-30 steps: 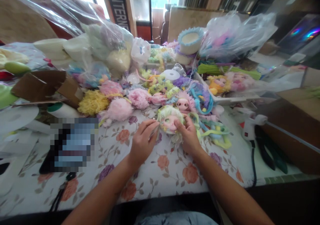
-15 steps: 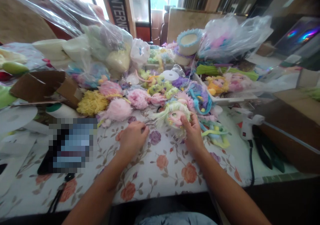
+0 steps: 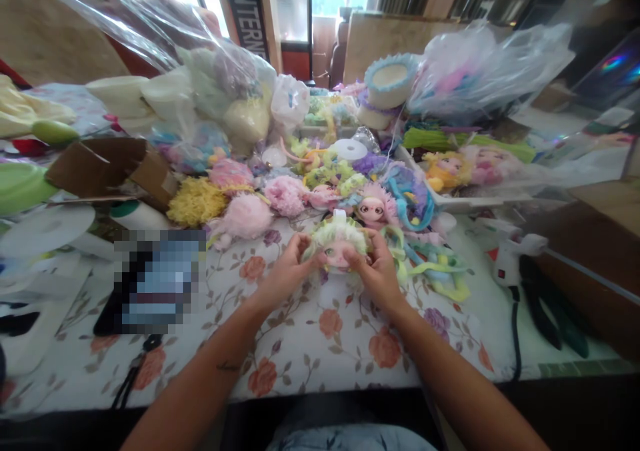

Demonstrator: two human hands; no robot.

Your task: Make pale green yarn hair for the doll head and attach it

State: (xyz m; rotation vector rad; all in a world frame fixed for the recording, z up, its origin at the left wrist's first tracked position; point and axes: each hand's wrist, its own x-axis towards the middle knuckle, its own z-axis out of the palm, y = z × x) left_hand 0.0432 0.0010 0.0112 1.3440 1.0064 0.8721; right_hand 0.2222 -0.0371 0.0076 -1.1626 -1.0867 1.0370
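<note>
Between my two hands is a doll head (image 3: 336, 253) with pale green fluffy hair, its face turned up toward me. My left hand (image 3: 299, 261) grips its left side, thumb on the cheek. My right hand (image 3: 373, 261) holds the opposite side, with the thumb near the mouth. A small white piece (image 3: 339, 216) shows at the top of the hair; what it belongs to I cannot make out. Just beyond lies a pink-haired doll head (image 3: 373, 208). Right of my right hand rest pale green and yellow chenille strips (image 3: 440, 271).
A phone-like device (image 3: 155, 281), blurred out, lies at the left on the flowered cloth (image 3: 310, 344). Yellow (image 3: 196, 201) and pink fluffy bundles (image 3: 245, 216) line the back. On the right are a white glue gun (image 3: 517, 254), dark-handled pliers (image 3: 547, 311) and a tray of dolls (image 3: 470, 204).
My left hand has moved right and taken hold of the doll head, which my right hand held alone before. The head has come slightly nearer and turned more upright.
</note>
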